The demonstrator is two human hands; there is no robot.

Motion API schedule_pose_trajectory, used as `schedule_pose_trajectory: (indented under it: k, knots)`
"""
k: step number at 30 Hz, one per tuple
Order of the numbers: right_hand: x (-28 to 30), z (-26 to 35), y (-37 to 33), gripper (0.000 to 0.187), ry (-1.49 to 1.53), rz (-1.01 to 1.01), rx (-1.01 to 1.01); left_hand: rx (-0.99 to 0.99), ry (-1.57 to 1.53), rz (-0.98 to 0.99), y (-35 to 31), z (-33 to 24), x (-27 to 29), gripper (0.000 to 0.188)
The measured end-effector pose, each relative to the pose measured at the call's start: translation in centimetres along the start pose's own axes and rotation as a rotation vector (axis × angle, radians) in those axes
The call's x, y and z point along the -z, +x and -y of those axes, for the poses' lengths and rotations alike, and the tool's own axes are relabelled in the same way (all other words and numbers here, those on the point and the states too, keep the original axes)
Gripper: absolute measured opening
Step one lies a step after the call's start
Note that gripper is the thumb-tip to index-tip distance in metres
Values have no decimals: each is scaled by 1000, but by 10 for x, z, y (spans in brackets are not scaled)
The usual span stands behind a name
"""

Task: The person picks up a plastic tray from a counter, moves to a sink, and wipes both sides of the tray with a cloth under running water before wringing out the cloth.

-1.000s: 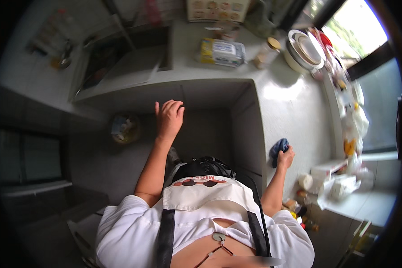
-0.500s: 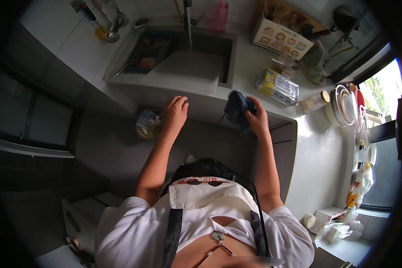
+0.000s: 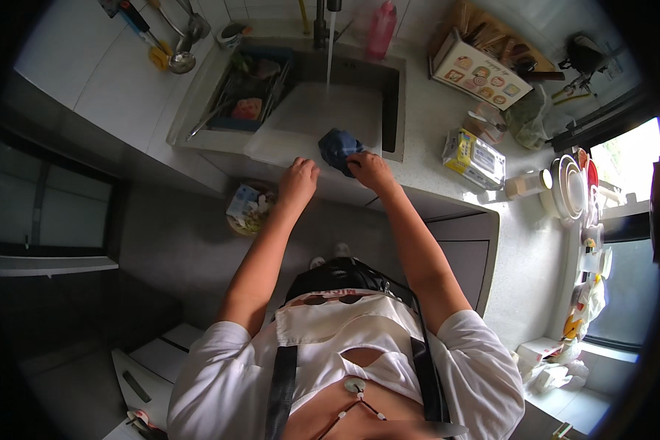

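Observation:
My right hand (image 3: pixel 371 170) is closed on a bunched dark blue cloth (image 3: pixel 339 150), held over the near edge of the sink. My left hand (image 3: pixel 298 185) has its fingers curled at the near edge of a pale, translucent board (image 3: pixel 282 139). Whether those fingers grip the edge or anything else is hidden. The board slopes across the dark sink (image 3: pixel 394 103), and its near edge overhangs the counter front. Water runs from the tap (image 3: pixel 333 9) onto its far part.
A blue drainer (image 3: pixel 279 59) sits in the sink's left side. Right of it stand a pink bottle (image 3: pixel 381 29), a printed box of utensils (image 3: pixel 477 73), a yellow-and-white pack (image 3: pixel 474 158) and a jar (image 3: pixel 528 183). A waste bin (image 3: pixel 243 220) is on the floor below.
My right hand has brought the blue cloth left, from beside the counter front to over the board's near edge. My left hand stays curled in nearly the same place. The view has shifted slightly.

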State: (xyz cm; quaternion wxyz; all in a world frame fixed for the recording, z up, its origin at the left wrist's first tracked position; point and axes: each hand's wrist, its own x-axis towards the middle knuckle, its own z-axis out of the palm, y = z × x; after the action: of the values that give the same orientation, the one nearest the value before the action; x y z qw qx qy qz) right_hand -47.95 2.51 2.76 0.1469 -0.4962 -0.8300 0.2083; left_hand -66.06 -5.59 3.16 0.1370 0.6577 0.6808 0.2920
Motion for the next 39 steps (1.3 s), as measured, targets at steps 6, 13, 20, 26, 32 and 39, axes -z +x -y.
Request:
schedule_pose_trajectory:
  k: [6,13,20,26,32,39]
  knots:
    - [-13,13,1,32,46,-74,133,-5,65,-181,1,15,5,20]
    - [-25,55,6,48,84,38,169,21,127,-249,-11,39,24,18]
    - [-38,18,28,36,-227,268,334,53,98,-326,-30,45,7,17]
    - [-34,-44,103,36,-423,210,44,63,98,-330,-31,49,10,17]
    - [-28,-77,140,36,-455,122,-343,74,102,-348,-33,41,4,18]
    - [-40,-74,102,38,-268,-104,72,453,-144,-623,-24,15,2,35]
